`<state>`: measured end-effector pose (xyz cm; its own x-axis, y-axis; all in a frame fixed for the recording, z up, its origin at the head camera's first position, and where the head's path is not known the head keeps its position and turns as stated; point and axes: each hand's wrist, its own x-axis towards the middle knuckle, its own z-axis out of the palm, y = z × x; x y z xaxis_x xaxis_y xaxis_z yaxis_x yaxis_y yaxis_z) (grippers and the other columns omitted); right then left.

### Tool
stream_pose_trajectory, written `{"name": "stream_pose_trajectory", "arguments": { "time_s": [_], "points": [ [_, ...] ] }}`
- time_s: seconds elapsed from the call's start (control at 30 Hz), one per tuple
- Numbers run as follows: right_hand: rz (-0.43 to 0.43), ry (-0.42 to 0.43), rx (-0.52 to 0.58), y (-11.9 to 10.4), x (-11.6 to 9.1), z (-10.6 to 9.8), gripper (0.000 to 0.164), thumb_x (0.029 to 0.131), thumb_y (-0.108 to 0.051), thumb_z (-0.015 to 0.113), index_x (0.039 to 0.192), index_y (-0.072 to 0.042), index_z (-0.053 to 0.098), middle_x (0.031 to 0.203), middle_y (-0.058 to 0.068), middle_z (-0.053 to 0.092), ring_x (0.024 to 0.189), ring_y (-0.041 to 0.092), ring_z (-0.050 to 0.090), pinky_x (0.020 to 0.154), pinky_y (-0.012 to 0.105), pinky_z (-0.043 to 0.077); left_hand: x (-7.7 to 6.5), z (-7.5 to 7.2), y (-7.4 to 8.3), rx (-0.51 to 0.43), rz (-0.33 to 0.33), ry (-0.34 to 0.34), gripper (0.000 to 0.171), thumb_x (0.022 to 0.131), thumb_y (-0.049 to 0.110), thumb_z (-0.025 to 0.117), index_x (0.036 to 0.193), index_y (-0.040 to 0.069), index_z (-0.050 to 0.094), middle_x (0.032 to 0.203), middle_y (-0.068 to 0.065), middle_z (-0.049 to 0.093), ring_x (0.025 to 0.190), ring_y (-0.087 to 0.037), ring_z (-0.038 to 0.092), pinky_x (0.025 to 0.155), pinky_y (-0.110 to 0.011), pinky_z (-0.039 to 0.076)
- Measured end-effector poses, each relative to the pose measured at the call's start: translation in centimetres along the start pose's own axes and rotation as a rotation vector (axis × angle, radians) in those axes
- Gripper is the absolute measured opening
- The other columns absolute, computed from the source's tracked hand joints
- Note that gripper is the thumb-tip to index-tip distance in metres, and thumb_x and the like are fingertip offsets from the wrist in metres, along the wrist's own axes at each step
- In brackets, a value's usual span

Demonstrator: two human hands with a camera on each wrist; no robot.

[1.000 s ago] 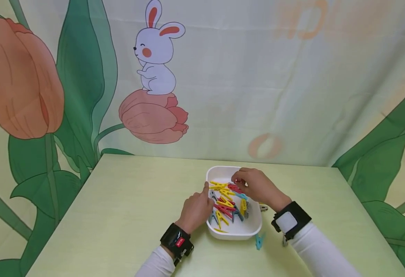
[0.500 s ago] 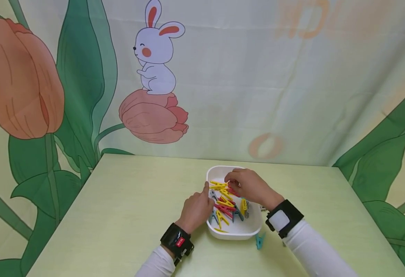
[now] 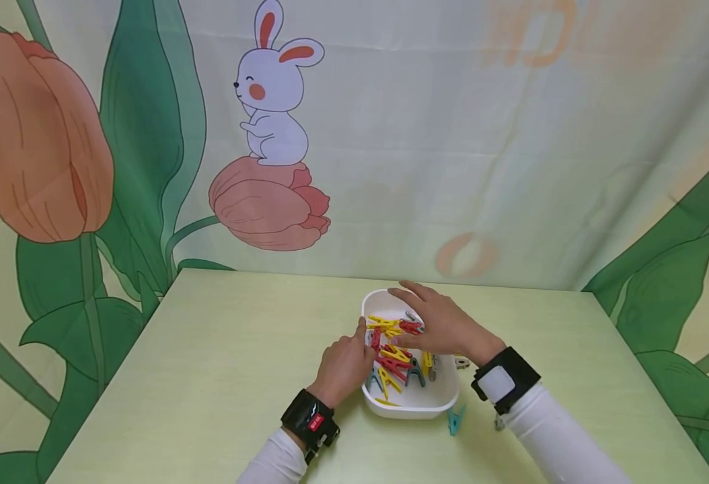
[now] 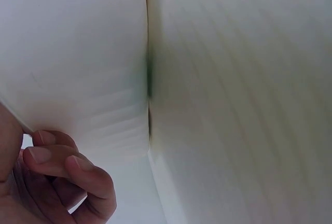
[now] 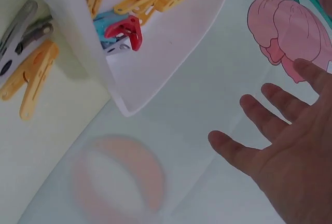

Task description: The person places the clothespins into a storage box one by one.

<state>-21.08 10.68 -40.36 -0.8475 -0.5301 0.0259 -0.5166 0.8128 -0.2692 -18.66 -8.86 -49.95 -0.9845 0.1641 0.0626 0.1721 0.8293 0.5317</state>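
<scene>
A white plastic tub on the table holds several clothespins in yellow, red, grey and blue. My left hand grips the tub's left rim, its index finger along the edge; the left wrist view shows curled fingers against the white wall. Over the tub's far right side is my right hand, fingers spread and holding nothing. Near its thumb are a red clothespin and a yellow clothespin. Another red clothespin lies by the left wall. The right hand hides part of the pile.
Outside the tub on the right lie a light blue clothespin, a grey one, and a yellow clothespin beside a grey clothespin. A printed curtain hangs behind the table.
My right hand moved left with its fingers pinched, then spread them. A red clothespin now lies near the left wall where grey showed before. The left hand has stayed in place.
</scene>
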Motion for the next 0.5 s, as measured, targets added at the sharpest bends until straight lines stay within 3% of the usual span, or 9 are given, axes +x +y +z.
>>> {"name": "stream_pose_trajectory", "arguments": {
  "time_s": [0.27,0.5],
  "points": [
    [-0.019,0.001,-0.044,1.3,-0.7,-1.1,0.099,0.076,-0.060,0.075,0.156,-0.024,0.029,0.162,0.012,0.025,0.145,0.038,0.033,0.113,0.064,0.026,0.0,0.1,-0.1,-0.010,0.006,0.011,0.065,0.095,0.022,0.059,0.151,0.000,0.035,0.061,-0.003,0.051,0.052,-0.016,0.047,0.048,-0.029,0.031],
    [-0.013,0.023,-0.035,2.9,-2.0,-2.8,0.101,0.075,-0.054,0.078,0.156,-0.023,0.027,0.162,0.014,0.023,0.145,0.040,0.031,0.111,0.066,0.026,-0.1,0.0,0.0,-0.018,-0.010,0.010,0.065,0.095,0.022,0.057,0.151,0.000,0.033,0.061,-0.003,0.052,0.050,-0.016,0.047,0.047,-0.029,0.030]
  ]
}}
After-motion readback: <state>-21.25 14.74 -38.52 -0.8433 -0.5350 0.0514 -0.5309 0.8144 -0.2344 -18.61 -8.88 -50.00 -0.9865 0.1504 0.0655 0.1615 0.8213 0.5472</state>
